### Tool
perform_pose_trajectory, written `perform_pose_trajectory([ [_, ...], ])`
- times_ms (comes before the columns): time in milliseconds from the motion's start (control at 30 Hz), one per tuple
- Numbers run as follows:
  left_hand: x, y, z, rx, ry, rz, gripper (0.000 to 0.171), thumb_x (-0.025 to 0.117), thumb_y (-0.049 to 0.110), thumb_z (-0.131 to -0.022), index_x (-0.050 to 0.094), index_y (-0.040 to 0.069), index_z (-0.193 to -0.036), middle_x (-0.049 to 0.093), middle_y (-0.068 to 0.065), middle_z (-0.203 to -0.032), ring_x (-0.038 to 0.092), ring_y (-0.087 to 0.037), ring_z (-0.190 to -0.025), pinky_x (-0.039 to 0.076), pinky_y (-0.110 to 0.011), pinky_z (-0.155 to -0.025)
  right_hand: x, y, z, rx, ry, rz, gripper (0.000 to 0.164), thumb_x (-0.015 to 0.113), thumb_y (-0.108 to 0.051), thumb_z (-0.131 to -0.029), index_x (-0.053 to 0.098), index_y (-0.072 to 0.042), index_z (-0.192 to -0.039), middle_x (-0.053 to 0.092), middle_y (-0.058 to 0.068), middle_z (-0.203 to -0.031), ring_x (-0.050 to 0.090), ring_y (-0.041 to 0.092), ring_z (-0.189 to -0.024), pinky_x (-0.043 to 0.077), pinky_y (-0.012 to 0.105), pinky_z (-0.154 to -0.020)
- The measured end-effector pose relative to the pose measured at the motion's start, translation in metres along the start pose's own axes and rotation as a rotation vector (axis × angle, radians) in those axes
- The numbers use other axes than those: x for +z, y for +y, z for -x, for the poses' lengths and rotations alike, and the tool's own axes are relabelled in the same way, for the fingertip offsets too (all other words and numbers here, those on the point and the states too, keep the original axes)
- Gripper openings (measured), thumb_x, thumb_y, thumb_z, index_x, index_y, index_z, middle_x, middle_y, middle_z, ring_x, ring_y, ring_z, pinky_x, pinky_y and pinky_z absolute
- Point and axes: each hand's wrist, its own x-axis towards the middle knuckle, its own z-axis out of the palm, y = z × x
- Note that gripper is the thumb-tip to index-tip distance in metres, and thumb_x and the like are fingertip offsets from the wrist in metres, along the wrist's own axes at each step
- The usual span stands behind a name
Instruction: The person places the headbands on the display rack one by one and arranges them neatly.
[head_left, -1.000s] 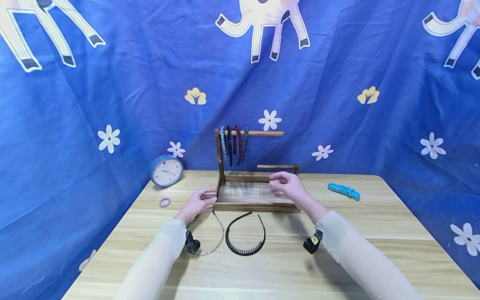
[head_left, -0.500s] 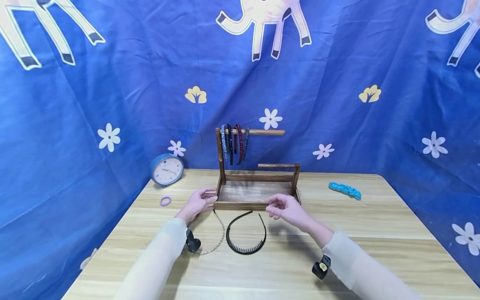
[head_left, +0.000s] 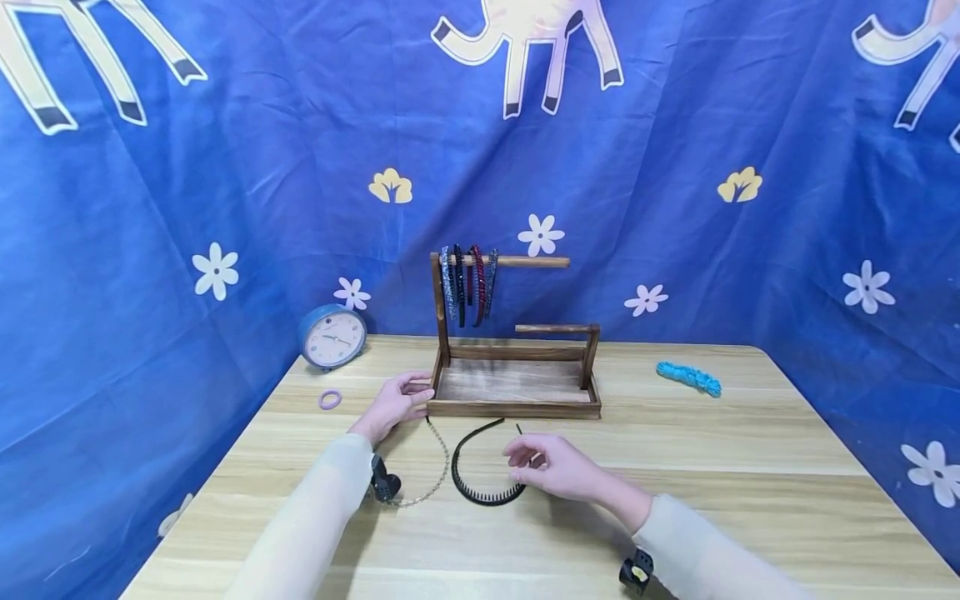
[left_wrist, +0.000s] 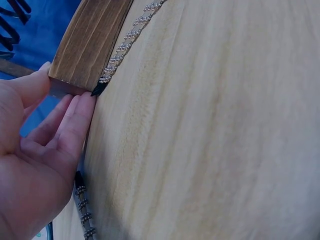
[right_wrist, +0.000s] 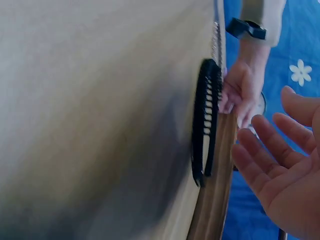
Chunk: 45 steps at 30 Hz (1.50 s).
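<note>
My left hand point(head_left: 393, 407) holds the front left corner of a wooden headband rack point(head_left: 513, 409), thumb on one edge and fingertips on the other, as the left wrist view shows. Beside that hand a beaded headband point(head_left: 444, 475) lies on the table, partly hidden by the wrist; one dark tip point(left_wrist: 100, 88) touches the rack's corner. My right hand point(head_left: 551, 467) hovers over the right arm of a black toothed headband point(head_left: 480, 500), fingers loosely bent. In the right wrist view its fingers point(right_wrist: 272, 160) are apart from the black headband and nothing is between them.
Several headbands point(head_left: 477, 287) hang from the rack's upper bar point(head_left: 536, 262); a shorter bar point(head_left: 551, 328) stands at its right. A blue clock point(head_left: 333, 337) and purple ring point(head_left: 330, 400) are at the left. A turquoise hair band point(head_left: 688, 378) lies at the right.
My right hand has moved from above the rack's tray toward me and left, down to the black headband. My left hand stays at the rack's corner.
</note>
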Motion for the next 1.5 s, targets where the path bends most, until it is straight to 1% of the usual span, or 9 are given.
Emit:
perform_pose_trajectory([
  [67, 0.000, 0.000, 0.000, 0.002, -0.003, 0.000, 0.048, 0.059, 0.004, -0.090, 0.042, -0.002, -0.135, 0.045, -0.028, -0.127, 0.053, -0.035, -0.110, 0.053, -0.042, -0.086, 0.005, -0.001, 0.000, -0.006, -0.028, 0.040, 0.030, 0.067, -0.015, -0.086, 0.061, 0.000, -0.111, 0.065, 0.011, -0.099, 0.059, 0.015, -0.091, 0.053, 0.031, -0.082],
  [267, 0.001, 0.001, 0.002, 0.010, -0.015, 0.006, 0.049, 0.059, 0.003, -0.090, 0.041, -0.002, -0.135, 0.044, -0.029, -0.129, 0.051, -0.036, -0.111, 0.052, -0.042, -0.087, 0.016, -0.002, -0.003, -0.050, -0.098, 0.230, 0.027, 0.071, -0.018, -0.083, 0.064, -0.007, -0.106, 0.065, 0.001, -0.103, 0.058, 0.010, -0.097, 0.048, 0.026, -0.089],
  [467, 0.000, 0.001, 0.003, 0.013, -0.015, -0.001, 0.049, 0.059, 0.003, -0.089, 0.041, -0.002, -0.135, 0.044, -0.029, -0.128, 0.052, -0.037, -0.110, 0.052, -0.042, -0.087, 0.026, 0.001, -0.007, -0.059, -0.156, 0.291, 0.027, 0.071, -0.018, -0.082, 0.064, -0.007, -0.106, 0.063, -0.003, -0.097, 0.057, 0.006, -0.091, 0.048, 0.021, -0.086],
  [667, 0.000, 0.001, 0.002, 0.014, -0.017, -0.005, 0.050, 0.060, 0.003, -0.089, 0.041, -0.002, -0.135, 0.044, -0.029, -0.129, 0.051, -0.038, -0.111, 0.052, -0.043, -0.087, 0.033, 0.003, -0.009, -0.089, -0.170, 0.455, 0.027, 0.073, -0.023, -0.080, 0.066, -0.014, -0.104, 0.060, -0.010, -0.099, 0.053, 0.004, -0.094, 0.045, 0.020, -0.090],
  [933, -0.001, 0.002, 0.001, 0.005, -0.014, -0.008, 0.051, 0.060, 0.005, -0.090, 0.040, -0.004, -0.135, 0.043, -0.030, -0.129, 0.052, -0.035, -0.110, 0.052, -0.044, -0.087, 0.038, 0.001, -0.012, -0.065, -0.165, 0.565, 0.020, 0.075, -0.023, -0.077, 0.068, -0.018, -0.096, 0.056, -0.013, -0.094, 0.050, 0.004, -0.093, 0.046, 0.021, -0.086],
  [1067, 0.000, 0.002, 0.001, 0.000, -0.010, -0.002, 0.050, 0.060, 0.004, -0.090, 0.040, -0.003, -0.135, 0.044, -0.029, -0.128, 0.053, -0.032, -0.108, 0.052, -0.043, -0.087, 0.039, 0.000, -0.012, -0.039, -0.167, 0.584, 0.017, 0.077, -0.027, -0.074, 0.066, -0.021, -0.086, 0.052, -0.015, -0.087, 0.047, 0.003, -0.088, 0.046, 0.020, -0.081],
  [1233, 0.000, 0.000, -0.001, 0.008, -0.005, -0.010, 0.048, 0.059, 0.005, -0.090, 0.042, -0.003, -0.135, 0.046, -0.028, -0.127, 0.054, -0.031, -0.108, 0.053, -0.043, -0.086, 0.039, -0.002, -0.011, -0.010, -0.188, 0.567, 0.021, 0.079, -0.030, -0.071, 0.060, -0.022, -0.076, 0.048, -0.017, -0.078, 0.045, 0.001, -0.079, 0.044, 0.017, -0.073],
  [1367, 0.000, -0.001, -0.001, 0.011, -0.004, -0.018, 0.049, 0.060, 0.004, -0.090, 0.042, -0.002, -0.135, 0.046, -0.027, -0.128, 0.053, -0.033, -0.110, 0.053, -0.042, -0.086, 0.036, 0.000, -0.009, -0.026, -0.203, 0.520, 0.022, 0.078, -0.026, -0.072, 0.057, -0.021, -0.074, 0.048, -0.017, -0.075, 0.045, 0.000, -0.073, 0.042, 0.014, -0.067],
  [1500, -0.001, -0.002, -0.001, 0.009, 0.000, -0.020, 0.048, 0.060, 0.005, -0.090, 0.043, -0.001, -0.134, 0.046, -0.028, -0.128, 0.053, -0.034, -0.109, 0.053, -0.042, -0.085, 0.032, 0.002, -0.007, -0.066, -0.202, 0.458, 0.019, 0.077, -0.024, -0.075, 0.058, -0.019, -0.076, 0.049, -0.015, -0.074, 0.046, -0.001, -0.071, 0.041, 0.012, -0.065],
])
